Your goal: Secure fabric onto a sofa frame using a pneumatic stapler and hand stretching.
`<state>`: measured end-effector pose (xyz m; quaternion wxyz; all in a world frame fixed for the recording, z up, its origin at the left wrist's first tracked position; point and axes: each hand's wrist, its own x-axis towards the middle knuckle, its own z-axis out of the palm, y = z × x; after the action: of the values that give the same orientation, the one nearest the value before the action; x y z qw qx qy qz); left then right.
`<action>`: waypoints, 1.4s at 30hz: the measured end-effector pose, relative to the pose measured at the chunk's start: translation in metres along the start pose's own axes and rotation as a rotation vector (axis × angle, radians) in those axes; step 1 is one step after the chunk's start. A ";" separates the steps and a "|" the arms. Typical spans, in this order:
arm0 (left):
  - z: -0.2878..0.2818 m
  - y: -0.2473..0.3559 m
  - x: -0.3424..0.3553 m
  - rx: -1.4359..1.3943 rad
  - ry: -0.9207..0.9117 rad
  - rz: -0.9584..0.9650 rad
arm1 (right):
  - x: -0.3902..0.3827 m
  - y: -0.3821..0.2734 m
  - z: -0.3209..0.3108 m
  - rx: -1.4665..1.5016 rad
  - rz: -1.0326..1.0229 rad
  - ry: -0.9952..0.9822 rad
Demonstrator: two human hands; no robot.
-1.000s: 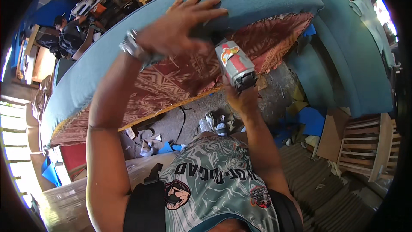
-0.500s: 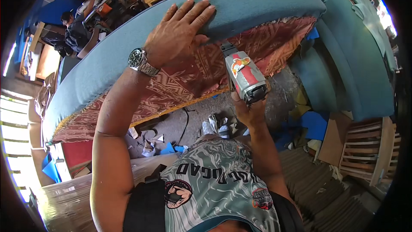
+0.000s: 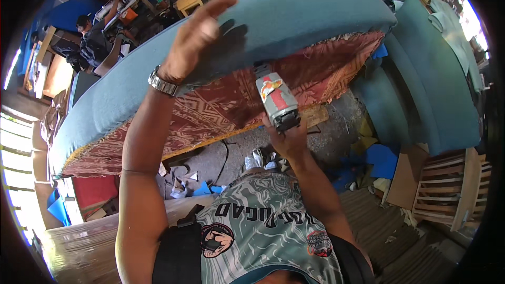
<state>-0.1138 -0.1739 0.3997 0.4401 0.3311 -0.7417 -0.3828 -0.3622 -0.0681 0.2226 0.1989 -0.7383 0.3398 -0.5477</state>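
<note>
A curved upholstered piece, probably a sofa part, spans in front of me with teal fabric (image 3: 310, 10) over its top and side. Its patterned red underside (image 3: 210, 108) faces me, with ragged fabric edges. My left hand (image 3: 192, 42) is raised just over the teal fabric, thumb and fingers apart and holding nothing; a metal watch is on that wrist. My right hand (image 3: 288, 139) grips a grey and red staple gun (image 3: 276, 94) from below. The nose of the tool is at the border where teal meets red, shaded there; contact cannot be made out.
Teal upholstered pieces (image 3: 431, 73) stand at the right, above a slatted wooden frame (image 3: 442, 184). Fabric scraps (image 3: 184, 184) lie on the floor near my feet. Another person (image 3: 92, 37) sits at the far left by a sewing machine. A wooden chair (image 3: 188, 2) stands behind the upholstered piece.
My left hand has lifted off the teal fabric and shifted left, its fingers no longer flat. My right hand has moved the staple gun left along the fabric edge.
</note>
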 end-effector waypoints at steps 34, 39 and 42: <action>0.014 -0.027 -0.047 1.384 0.527 -0.722 | -0.085 0.246 -0.407 -0.280 1.003 -0.126; 0.053 -0.062 -0.021 1.730 0.301 -0.730 | -0.049 0.315 -0.481 -0.089 0.983 0.024; 0.094 -0.075 0.011 1.340 0.718 -0.505 | 0.004 0.339 -0.492 -0.073 0.931 -0.115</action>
<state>-0.1922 -0.1941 0.3094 0.2596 0.7860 -0.5294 0.1859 -0.9223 -0.2658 0.1574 0.4156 -0.5430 0.6424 -0.3461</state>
